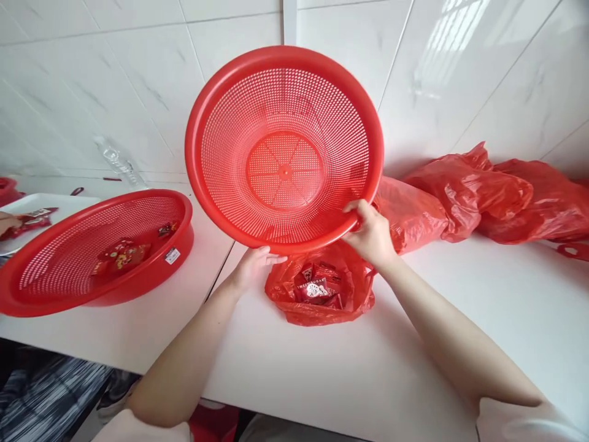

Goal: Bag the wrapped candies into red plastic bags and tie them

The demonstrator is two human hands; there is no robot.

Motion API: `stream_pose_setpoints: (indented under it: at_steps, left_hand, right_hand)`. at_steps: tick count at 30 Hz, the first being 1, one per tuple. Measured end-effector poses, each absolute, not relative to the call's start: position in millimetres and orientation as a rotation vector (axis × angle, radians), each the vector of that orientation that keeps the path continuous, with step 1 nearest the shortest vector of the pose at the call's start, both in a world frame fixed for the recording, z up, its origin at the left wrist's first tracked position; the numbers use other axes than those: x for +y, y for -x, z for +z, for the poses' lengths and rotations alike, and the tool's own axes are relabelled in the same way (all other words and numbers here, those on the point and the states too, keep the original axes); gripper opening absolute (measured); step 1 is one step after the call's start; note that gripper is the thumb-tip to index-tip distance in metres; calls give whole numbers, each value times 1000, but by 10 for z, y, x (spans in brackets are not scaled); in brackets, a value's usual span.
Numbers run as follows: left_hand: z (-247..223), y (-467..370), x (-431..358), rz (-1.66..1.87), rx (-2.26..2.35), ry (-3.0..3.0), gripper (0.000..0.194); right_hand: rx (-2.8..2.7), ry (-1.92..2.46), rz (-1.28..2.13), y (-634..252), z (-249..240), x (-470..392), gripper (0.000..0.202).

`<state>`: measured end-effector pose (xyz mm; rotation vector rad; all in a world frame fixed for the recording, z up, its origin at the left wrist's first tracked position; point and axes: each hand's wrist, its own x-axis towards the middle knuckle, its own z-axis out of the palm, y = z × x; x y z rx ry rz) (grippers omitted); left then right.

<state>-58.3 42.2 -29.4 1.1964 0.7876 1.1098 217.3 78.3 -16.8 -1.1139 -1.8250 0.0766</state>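
Observation:
A round red plastic mesh basket [284, 147] is tipped up in front of me, its inside facing me. My right hand [370, 236] grips its lower right rim, thumb over the edge. At the lower left rim is my left hand [253, 264], its fingers stretched out along the underside and the thumb against the rim. Below the basket, an opened red plastic bag [294, 310] stands on the table. Small red packets [317, 288] lie in it, one printed "SWEET SUGAR".
Another red mesh basket [105, 294] with several red packets [122, 258] stands left. Tied red bags [464, 190] line the wall at right. A clear bottle [120, 162] lies behind. At far left, another person's hand [7, 224] holds a red packet over a white tray [69, 199].

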Motion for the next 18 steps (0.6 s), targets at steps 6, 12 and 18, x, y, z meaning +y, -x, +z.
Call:
stream_pose_setpoints:
  at_steps: [6,12,18]
  left_hand:
    - [144,993,276,1511,1777,-2020,47]
    - [-17,1760,370,1609,2372,-1660,32]
    - [-138,1983,495,1601,2339,-1877,23]
  right_hand:
    - [-1507,1056,-136,-2536,240,750,34]
    - [-1253,978,-421,-3182,497,782,37]
    - [-1039,979,-473,-3676,655,827,22]
